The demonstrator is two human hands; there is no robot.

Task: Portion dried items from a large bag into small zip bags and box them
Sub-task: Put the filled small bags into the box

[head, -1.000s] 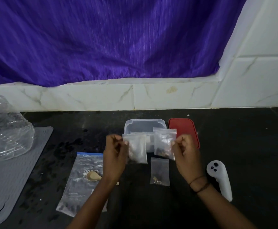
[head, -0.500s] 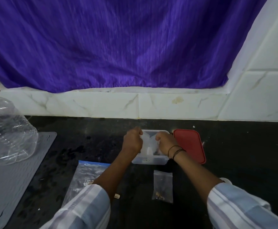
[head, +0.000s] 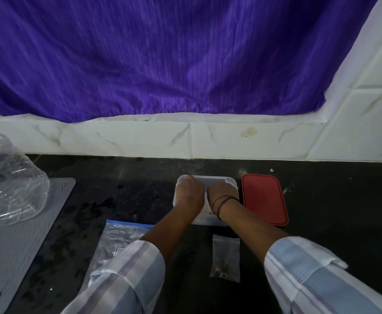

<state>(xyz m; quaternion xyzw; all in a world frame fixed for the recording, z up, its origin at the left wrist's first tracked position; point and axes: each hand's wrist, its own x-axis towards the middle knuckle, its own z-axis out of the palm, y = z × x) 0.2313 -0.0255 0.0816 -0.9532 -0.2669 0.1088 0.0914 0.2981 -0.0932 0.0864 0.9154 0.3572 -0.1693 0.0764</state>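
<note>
Head view: both hands, left (head: 189, 194) & right (head: 221, 197), are reached into box (head: 232, 181), grip can't be told; one small bag (head: 226, 257) left outside, lid (head: 263, 198) off.

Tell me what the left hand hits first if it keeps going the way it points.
Likely the clear box's far wall; the left hand is already over the box, pointing away. Depth is unclear.

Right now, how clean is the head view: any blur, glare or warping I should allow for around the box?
Head view: soft overall, with motion smear on the purple curtain; both hands over the clear box are blurred, so their grip is unreadable. Wide-angle bending curves the wall tiles. Glare streaks the crumpled plastic at left; the black counter is dim.
</note>
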